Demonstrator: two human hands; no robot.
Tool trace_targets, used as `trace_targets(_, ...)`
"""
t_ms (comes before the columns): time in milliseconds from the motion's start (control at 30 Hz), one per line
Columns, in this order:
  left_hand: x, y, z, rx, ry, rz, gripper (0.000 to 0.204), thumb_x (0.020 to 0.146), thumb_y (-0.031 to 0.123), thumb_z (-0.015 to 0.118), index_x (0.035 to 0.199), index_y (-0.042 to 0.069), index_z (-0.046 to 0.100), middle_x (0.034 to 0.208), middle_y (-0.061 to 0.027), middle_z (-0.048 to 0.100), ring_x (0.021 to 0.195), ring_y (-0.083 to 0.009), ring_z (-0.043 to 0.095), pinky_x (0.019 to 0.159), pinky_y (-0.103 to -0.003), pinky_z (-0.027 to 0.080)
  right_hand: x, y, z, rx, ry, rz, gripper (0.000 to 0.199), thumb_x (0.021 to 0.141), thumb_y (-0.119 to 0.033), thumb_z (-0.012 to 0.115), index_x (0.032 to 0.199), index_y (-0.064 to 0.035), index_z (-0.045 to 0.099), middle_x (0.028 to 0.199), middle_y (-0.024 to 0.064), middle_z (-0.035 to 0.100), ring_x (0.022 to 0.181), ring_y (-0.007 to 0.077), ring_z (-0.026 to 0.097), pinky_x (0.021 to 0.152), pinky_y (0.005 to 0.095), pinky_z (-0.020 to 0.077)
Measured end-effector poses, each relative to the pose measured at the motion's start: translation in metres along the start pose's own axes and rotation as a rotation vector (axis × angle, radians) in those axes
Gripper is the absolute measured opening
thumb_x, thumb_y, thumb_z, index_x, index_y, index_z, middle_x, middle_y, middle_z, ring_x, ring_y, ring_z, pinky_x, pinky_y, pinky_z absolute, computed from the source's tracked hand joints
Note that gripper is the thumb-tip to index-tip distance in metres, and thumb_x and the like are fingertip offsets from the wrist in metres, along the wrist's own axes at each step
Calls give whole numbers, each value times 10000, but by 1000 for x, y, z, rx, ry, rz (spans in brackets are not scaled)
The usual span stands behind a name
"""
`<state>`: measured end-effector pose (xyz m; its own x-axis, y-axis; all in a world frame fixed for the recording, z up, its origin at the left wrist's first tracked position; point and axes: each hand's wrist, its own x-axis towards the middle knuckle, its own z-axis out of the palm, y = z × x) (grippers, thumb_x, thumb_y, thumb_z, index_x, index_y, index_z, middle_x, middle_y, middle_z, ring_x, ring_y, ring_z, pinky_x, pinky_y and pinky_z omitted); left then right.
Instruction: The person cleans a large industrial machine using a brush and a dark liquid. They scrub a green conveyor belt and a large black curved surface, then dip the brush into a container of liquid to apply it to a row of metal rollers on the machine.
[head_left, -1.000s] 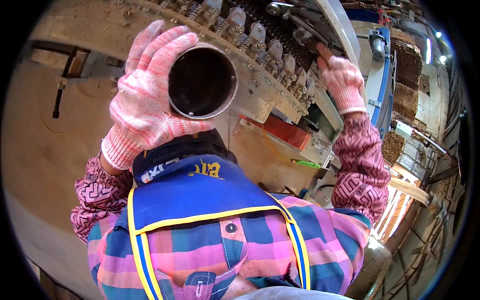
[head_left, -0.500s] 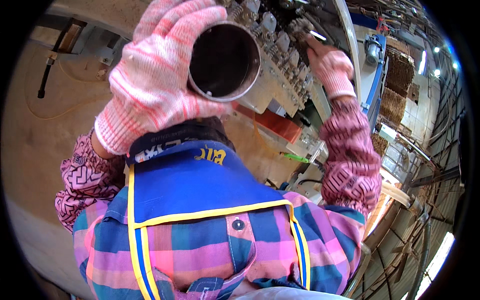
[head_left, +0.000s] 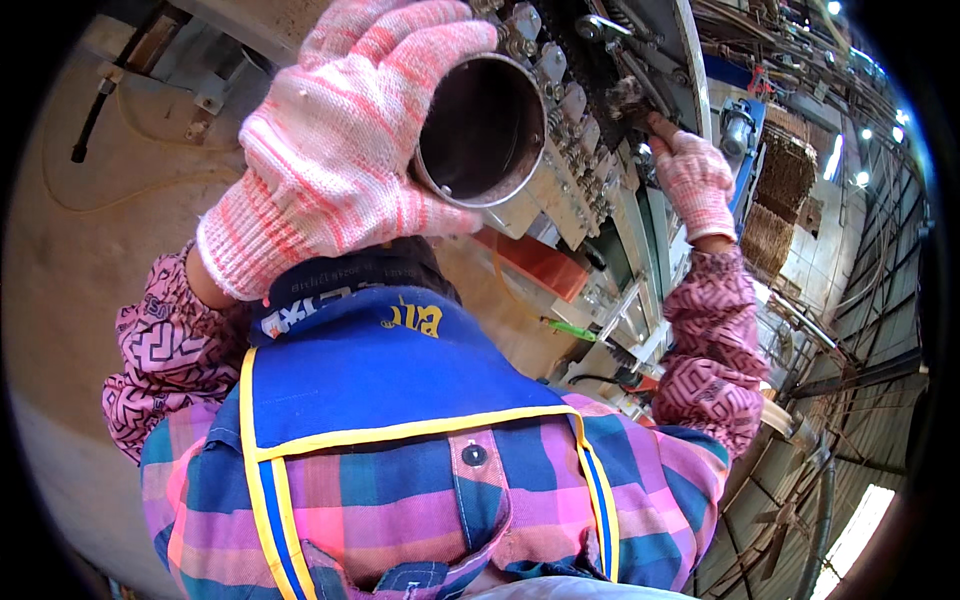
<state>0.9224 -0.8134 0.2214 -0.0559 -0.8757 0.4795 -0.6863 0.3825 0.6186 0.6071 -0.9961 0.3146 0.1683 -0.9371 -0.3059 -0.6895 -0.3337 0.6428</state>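
My left hand (head_left: 330, 150), in a pink and white knit glove, is wrapped around a round metal cup (head_left: 480, 130) held close to the camera; its dark open mouth faces me. My right hand (head_left: 695, 180), gloved the same, reaches out to the machine (head_left: 600, 130) and its fingertips press on a dark part among a row of metal rollers and chain links. Whether that hand grips anything is hidden by the glove and the parts. A blue apron with yellow trim over a pink plaid shirt fills the lower middle.
An orange box (head_left: 540, 265) and a green piece (head_left: 572, 330) sit on the machine below the cup. A concrete floor (head_left: 70, 280) with a cable lies to the left. Stacked brown material (head_left: 775, 180) and metal framing stand at the right.
My left hand has lifted the cup higher and nearer to the camera, turning its mouth to the right. My right hand has stayed on the machine.
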Motion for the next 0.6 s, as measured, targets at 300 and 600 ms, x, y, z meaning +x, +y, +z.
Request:
trace_targets(300, -1, 3, 3, 0, 59, -45, 966, 570, 583, 879, 1335, 93, 548, 1315, -162, 588, 1318, -430, 478, 1142, -508, 387, 6, -3, -8, 22, -20, -5, 392, 966, -426, 581, 1358, -426, 593, 1146, 110, 723, 1059, 329, 691, 896, 431, 544)
trace_targets(600, -3, 0, 5, 40, 89, 0, 955, 564, 564, 883, 1319, 80, 555, 1291, -161, 603, 1304, -423, 495, 1141, -501, 386, 9, -4, -13, -17, -13, -34, 392, 958, -420, 582, 1346, -380, 615, 1127, 151, 714, 1046, 347, 686, 893, 441, 549)
